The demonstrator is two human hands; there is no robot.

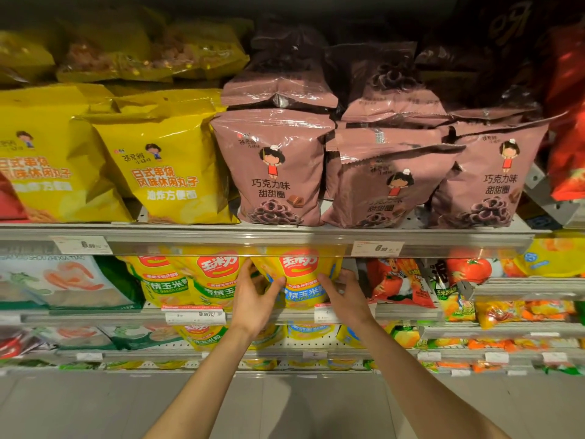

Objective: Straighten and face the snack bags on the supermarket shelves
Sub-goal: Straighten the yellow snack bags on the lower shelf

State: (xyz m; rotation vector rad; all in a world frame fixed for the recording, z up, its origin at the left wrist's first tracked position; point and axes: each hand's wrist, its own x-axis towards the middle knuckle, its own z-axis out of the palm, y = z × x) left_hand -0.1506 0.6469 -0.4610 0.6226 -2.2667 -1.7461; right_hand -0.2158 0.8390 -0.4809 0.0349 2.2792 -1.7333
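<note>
A yellow corn snack bag (300,274) with a red logo stands upright on the second shelf, just under the upper shelf's price rail. My left hand (256,296) grips its left edge, fingers curled behind and thumb across the front. My right hand (343,294) holds its right edge the same way. Another yellow corn bag (210,277) stands right beside it on the left. On the shelf above, pink chocolate ring bags (275,172) face forward, and one pink bag (387,188) in the middle leans to the left.
Yellow noodle-snack bags (164,172) fill the upper shelf's left part. A red tomato snack bag (400,283) stands right of the held bag and a green shrimp snack bag (63,280) at the far left. The clear price rail (285,240) juts out above my hands. Lower shelves hold more bags.
</note>
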